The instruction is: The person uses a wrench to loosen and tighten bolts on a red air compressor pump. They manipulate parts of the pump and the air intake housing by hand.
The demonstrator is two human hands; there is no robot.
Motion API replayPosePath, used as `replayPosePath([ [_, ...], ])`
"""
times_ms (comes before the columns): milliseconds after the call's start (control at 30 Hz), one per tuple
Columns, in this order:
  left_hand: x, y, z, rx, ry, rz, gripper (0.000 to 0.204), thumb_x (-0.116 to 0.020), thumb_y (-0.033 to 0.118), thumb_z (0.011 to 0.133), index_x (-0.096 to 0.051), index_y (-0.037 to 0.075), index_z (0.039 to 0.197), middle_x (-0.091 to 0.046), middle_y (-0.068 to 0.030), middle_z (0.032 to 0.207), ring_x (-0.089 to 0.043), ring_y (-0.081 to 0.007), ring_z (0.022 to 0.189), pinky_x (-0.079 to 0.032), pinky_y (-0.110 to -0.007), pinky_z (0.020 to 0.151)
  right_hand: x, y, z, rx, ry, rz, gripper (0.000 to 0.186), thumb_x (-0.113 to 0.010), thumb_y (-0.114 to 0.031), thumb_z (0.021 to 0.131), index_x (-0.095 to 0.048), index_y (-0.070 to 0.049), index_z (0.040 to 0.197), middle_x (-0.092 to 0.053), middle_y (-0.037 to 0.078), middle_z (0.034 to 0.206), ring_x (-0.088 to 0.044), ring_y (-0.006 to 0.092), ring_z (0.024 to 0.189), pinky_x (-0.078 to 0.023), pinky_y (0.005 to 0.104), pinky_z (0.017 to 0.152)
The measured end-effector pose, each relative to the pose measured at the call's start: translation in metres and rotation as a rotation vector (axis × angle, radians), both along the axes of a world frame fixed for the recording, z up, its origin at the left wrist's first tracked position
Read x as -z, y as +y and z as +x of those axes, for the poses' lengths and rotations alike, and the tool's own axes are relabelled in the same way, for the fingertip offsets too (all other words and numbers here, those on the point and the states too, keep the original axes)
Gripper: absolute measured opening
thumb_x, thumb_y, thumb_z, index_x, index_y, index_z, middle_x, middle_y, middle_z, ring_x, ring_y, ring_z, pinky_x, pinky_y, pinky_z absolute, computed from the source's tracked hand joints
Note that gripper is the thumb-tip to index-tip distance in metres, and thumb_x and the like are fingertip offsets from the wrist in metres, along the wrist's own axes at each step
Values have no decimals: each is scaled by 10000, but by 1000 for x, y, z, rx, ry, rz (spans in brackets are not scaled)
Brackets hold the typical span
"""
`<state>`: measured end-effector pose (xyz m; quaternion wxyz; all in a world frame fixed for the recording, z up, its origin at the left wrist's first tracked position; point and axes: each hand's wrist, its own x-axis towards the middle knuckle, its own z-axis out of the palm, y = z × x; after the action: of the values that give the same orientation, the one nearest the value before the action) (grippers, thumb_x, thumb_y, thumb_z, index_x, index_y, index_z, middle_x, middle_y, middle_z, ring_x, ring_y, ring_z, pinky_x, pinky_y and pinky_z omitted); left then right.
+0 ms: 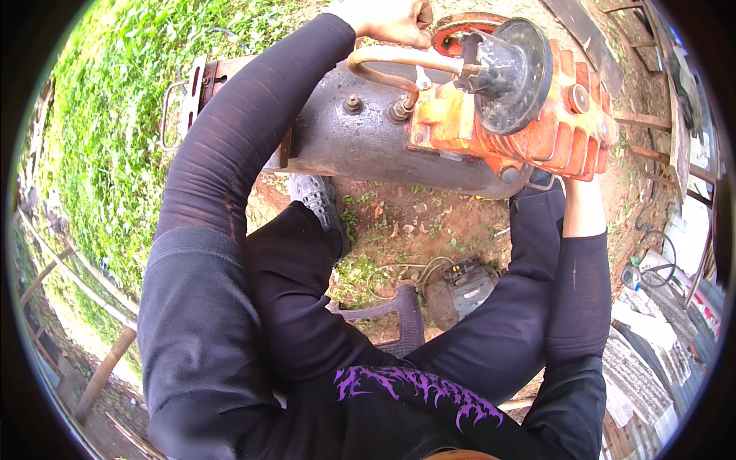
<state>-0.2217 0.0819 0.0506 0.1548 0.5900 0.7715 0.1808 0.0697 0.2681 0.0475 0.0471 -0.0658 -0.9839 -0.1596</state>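
Note:
An orange, finned compressor head point(583, 130) with a black round air filter point(514, 77) sits on a dark grey metal tank point(345, 138). A bent copper-coloured pipe point(383, 55) runs from the head to a tank fitting. My left hand point(400, 19) is at the top, beside a red pulley wheel point(448, 31), with fingers curled; what they hold, if anything, is unclear. My right forearm reaches up the right side, and my right hand point(580, 186) is mostly hidden beneath the orange head.
Grass point(100, 130) lies left, beside a bamboo rail point(100, 360). Below the tank are bare soil point(399, 222), a plastic chair point(399, 314) and a grey machine point(468, 287) with cables. Corrugated sheets point(644, 360), planks and debris line the right.

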Motion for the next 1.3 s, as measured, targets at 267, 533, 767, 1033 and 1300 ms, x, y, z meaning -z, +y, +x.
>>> replayPosePath([
  [267,27,-44,-5,90,339,119,348,-571,334,864,-585,-10,811,-550,-158,748,-567,-348,735,-463,-410,697,-15,-16,-7,30,-39,75,495,-500,-290,909,-428,-119,1368,-454,120,1377,-452,219,1236,-360,367,1015],
  [533,11,-113,31,35,-52,-322,472,-538,78,855,-568,201,1309,-597,-116,1203,-573,-267,1125,-449,-309,977,-20,-22,-22,74,-66,130,529,-480,-308,909,-395,-138,1402,-411,109,1424,-411,237,1288,-326,384,1057],
  [767,4,-101,-3,83,25,-123,289,-544,209,899,-646,112,1152,-648,-150,988,-628,-281,877,-493,-356,799,-32,-29,-29,89,-94,192,559,-461,-323,908,-366,-154,1432,-374,100,1465,-375,253,1332,-297,399,1094],
  [1033,45,-69,-29,79,-218,45,377,-644,379,856,-571,23,755,-451,-74,580,-412,-170,550,-374,-338,537,-34,-32,-30,90,-51,107,572,-460,-336,902,-365,-158,1437,-372,97,1469,-373,265,1334,-294,414,1097],
  [1300,15,-32,-12,-54,-91,12,280,-786,336,619,-618,113,601,-573,-71,573,-574,-241,555,-434,-370,530,-22,-16,-20,144,6,-54,579,-466,-350,893,-376,-157,1431,-387,97,1456,-387,277,1316,-301,432,1085],
])
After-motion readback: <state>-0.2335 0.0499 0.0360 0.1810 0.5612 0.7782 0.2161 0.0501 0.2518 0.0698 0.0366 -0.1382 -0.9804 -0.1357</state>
